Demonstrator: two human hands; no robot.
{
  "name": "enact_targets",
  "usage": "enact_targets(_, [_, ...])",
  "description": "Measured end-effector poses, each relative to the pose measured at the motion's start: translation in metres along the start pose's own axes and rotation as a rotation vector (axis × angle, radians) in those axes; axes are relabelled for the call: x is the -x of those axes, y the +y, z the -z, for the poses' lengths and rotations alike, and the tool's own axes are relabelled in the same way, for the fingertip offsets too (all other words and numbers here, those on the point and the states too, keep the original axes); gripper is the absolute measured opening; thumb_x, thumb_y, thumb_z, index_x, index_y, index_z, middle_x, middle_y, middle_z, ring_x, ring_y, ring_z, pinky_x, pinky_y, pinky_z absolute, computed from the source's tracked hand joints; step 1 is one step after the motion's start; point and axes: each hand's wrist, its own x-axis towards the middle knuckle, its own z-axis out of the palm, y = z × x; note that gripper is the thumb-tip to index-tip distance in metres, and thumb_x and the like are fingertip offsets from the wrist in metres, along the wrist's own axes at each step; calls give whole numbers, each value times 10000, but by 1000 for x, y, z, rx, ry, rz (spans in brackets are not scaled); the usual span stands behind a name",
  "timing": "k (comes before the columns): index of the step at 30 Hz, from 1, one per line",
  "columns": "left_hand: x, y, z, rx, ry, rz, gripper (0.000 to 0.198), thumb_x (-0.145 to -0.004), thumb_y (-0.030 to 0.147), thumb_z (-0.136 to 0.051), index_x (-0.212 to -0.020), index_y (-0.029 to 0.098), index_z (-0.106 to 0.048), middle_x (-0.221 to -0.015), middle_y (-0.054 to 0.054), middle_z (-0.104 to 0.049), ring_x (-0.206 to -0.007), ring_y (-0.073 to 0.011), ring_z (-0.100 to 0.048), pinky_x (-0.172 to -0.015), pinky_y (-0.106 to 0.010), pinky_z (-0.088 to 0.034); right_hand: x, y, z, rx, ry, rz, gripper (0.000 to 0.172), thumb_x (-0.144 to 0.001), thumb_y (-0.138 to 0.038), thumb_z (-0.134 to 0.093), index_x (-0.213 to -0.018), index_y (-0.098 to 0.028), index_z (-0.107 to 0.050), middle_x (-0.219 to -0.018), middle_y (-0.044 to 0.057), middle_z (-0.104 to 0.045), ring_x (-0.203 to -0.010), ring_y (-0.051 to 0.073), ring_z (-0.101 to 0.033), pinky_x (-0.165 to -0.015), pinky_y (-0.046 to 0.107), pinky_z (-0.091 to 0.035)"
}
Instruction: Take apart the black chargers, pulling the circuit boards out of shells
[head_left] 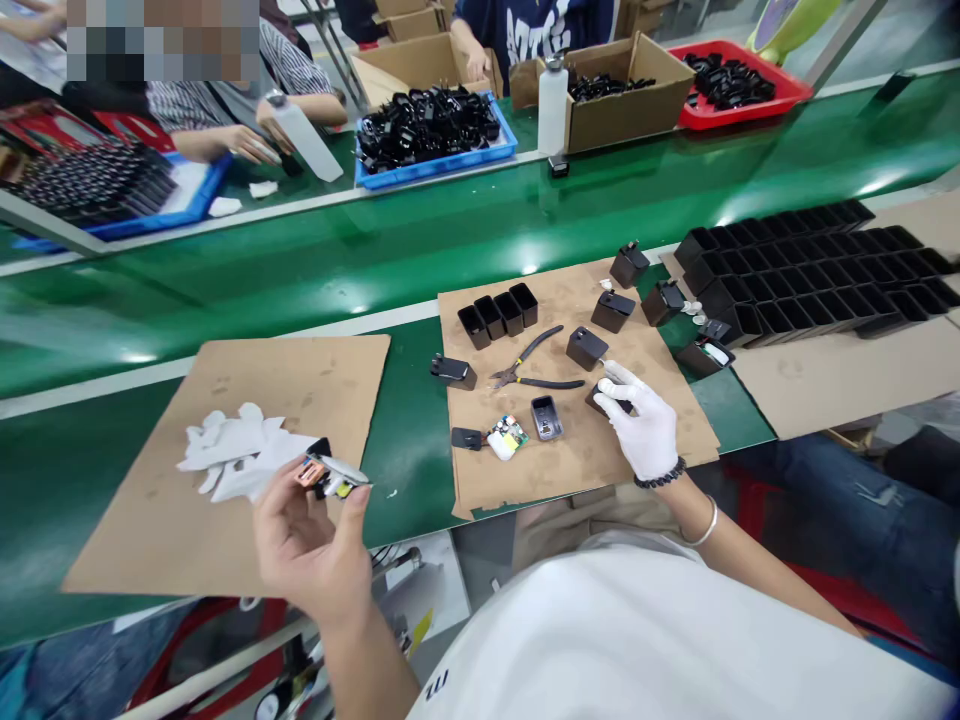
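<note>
Nearest, the bare left hand (315,540) is pinching a circuit assembly (335,476) whose long axis is running sideways, toward the other hand. Well to its right and a little farther, the gloved right hand (641,425) is holding a black case (595,398). Between them, nearer the right hand, an open grey case (547,418) is lying near-to-far; beyond, cutters (508,376) are resting.

the green tabletop (409,405) between the left cardboard sheet (337,375) and the right cardboard sheet (540,485) gives a hand an open lane. diagonal cutters (508,377) lie spread before four open black casings (491,317); a black charger (586,348) crowds the right hand (645,432); casing rows (817,275) block the far right.
</note>
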Motion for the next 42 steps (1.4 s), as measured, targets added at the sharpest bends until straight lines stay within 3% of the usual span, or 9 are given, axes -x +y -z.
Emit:
enact_targets(6, [11, -8, -6, 22, 44, 107, 534, -642, 404, -935, -1048, 180, -668, -1148, -84, -690, -1159, -284, -687, -1021, -420, -575, -2, 1, -2, 22, 15, -62, 222, -856, -402, -714, -906, -204, -799, -1230, 121, -766, -1102, 293, -763, -999, 459, -627])
enact_targets(11, [18, -12, -14, 118, 40, 146, 491, -663, 312, -935, -1066, 176, -689, -1161, -80, -694, -1152, -240, -690, -999, -342, -574, -11, 0, 11, 112, -70, -30, 271, -713, -383, -819, -932, -224, -799, -1060, 78, -815, -1020, 305, -784, -1000, 477, -625])
enact_targets(14, [24, -12, -16, 149, -17, 172, 506, -659, 273, -938, -1094, 185, -697, -1172, -71, -697, -1149, -218, -689, -968, -298, -578, -16, -6, 19, 161, -91, -4, 216, -724, -375, -808, -883, -231, -782, -980, 67, -823, -943, 295, -796, -942, 461, -649])
enact_targets(17, [30, -10, -13, 120, -71, 188, 510, -676, 267, -930, -1122, 193, -692, -1205, -77, -688, -1188, -231, -675, -993, -316, -578, -14, -13, 21, 181, -68, 37, 233, -781, -402, -784, -938, -230, -778, -1091, 78, -810, -1042, 284, -780, -1006, 441, -625])
enact_targets(25, [37, -11, -9, 126, -56, 190, 504, -679, 240, -934, -1117, 191, -689, -1215, -79, -678, -1193, -220, -665, -984, -300, -571, 0, -4, 11, 163, -112, 40, 141, -799, -349, -742, -881, -234, -748, -1043, 62, -818, -1017, 269, -788, -965, 427, -647])
enact_targets(31, [43, -14, -17, 122, -81, 178, 515, -700, 260, -928, -1144, 200, -674, -1235, -86, -675, -1210, -231, -659, -1033, -344, -555, -3, -9, 16, 146, -123, 4, 161, -773, -343, -770, -895, -239, -753, -1051, 56, -817, -988, 281, -793, -926, 437, -661])
enact_targets(37, [44, -14, -16, 97, -131, 134, 492, -721, 237, -911, -1155, 208, -681, -1225, -75, -672, -1206, -214, -657, -1041, -327, -549, 0, -16, 18, 46, -76, -26, 197, -811, -389, -759, -941, -241, -746, -1173, 81, -789, -1157, 282, -742, -1100, 467, -572])
enact_targets(40, [44, -5, -19, 116, -174, 63, 478, -735, 198, -896, -1165, 214, -686, -1220, -66, -671, -1196, -199, -661, -1029, -301, -551, 2, -6, 14, -17, -131, -81, 195, -766, -401, -779, -870, -239, -745, -1071, 86, -811, -1074, 298, -770, -1058, 498, -595])
enact_targets(42, [46, 6, -26, 102, -268, -7, 471, -755, 181, -882, -1180, 218, -683, -1219, -64, -671, -1186, -194, -662, -1023, -292, -549, 1, 1, 14, -39, -165, -109, 211, -744, -396, -786, -878, -235, -754, -1086, 87, -809, -1075, 304, -769, -1054, 511, -595])
